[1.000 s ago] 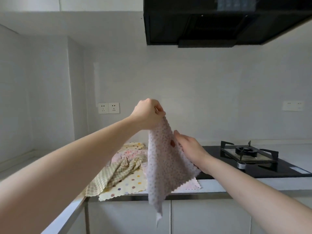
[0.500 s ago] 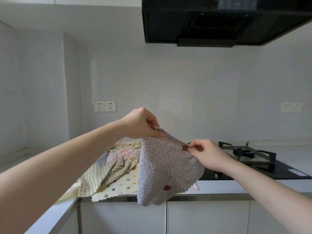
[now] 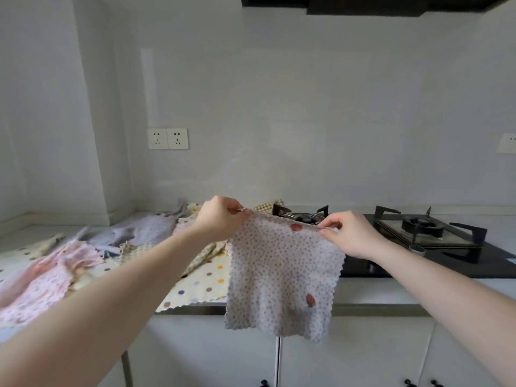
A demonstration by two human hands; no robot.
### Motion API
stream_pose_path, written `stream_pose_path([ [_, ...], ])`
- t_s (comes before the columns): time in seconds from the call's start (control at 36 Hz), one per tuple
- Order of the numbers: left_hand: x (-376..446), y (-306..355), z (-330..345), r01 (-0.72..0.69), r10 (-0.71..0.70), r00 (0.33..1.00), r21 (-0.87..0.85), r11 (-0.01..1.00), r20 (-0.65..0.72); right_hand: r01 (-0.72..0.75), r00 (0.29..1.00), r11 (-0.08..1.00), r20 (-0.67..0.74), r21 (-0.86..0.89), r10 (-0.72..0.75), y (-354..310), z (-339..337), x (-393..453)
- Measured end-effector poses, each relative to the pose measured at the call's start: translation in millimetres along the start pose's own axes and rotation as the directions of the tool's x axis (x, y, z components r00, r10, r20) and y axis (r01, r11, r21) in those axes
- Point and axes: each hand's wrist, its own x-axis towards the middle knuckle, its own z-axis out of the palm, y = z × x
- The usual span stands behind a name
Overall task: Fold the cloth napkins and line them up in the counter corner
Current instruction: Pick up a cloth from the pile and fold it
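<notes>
Above the counter (image 3: pixel 377 291) edge, left of the stove (image 3: pixel 427 238), a dotted napkin (image 3: pixel 282 277) hangs flat — left hand (image 3: pixel 220 219) pinching one top corner, right hand (image 3: pixel 349 233) the other, more napkins (image 3: pixel 92 252) heaped unfolded on the counter's left.

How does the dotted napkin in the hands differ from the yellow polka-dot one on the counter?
The held napkin is pale with small dense dots and hangs in the air; the yellow napkin has large sparse dots and lies flat, partly overhanging the counter edge. The left hand and right hand pinch only the first. Both have scalloped edges.
</notes>
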Motion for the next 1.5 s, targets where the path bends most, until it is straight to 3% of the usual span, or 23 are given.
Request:
stream_pose_path([
  [0.17,21,-20,28,0.164,-0.163,0.986,-0.196,0.967,0.019,-0.096,0.993,0.995,-0.074,0.016,0.097,15,22,32],
  [0.25,31,-29,42,0.260,-0.259,0.964,-0.402,0.878,0.058,-0.126,0.983,0.992,-0.130,0.003,0.126,20,31,43],
  [0.36,42,-39,53,0.329,-0.311,0.939,-0.652,0.683,0.148,-0.125,0.968,0.992,-0.217,0.029,0.128,26,39,47],
  [0.44,41,-43,56,0.295,-0.266,0.952,-0.680,0.672,0.150,-0.106,0.948,0.991,-0.294,0.077,0.125,26,43,42],
  [0.56,28,-49,56,0.241,-0.195,0.970,-0.590,0.770,0.143,-0.054,0.948,0.991,-0.304,0.120,0.089,27,44,29],
  [0.75,-28,-50,49,0.112,-0.052,0.986,-0.390,0.914,0.161,0.019,0.992,0.986,-0.123,0.165,0.001,29,44,-18],
  [0.92,-59,-56,48,0.020,0.056,0.971,-0.312,0.950,0.233,0.068,0.997,0.973,-0.041,0.220,-0.060,32,46,-60],
  [1.11,-78,-60,46,-0.059,0.113,0.951,-0.189,0.980,0.288,0.134,0.990,0.985,0.019,0.104,-0.137,37,54,-86],
  [1.39,-104,-59,39,-0.145,0.081,0.922,0.143,0.979,0.378,0.159,0.976,0.987,0.150,0.021,-0.161,41,64,-106],
  [1.5,-101,-55,33,-0.076,0.031,0.946,0.128,0.989,0.321,0.095,0.988,0.991,0.112,0.091,-0.105,38,59,-106],
])
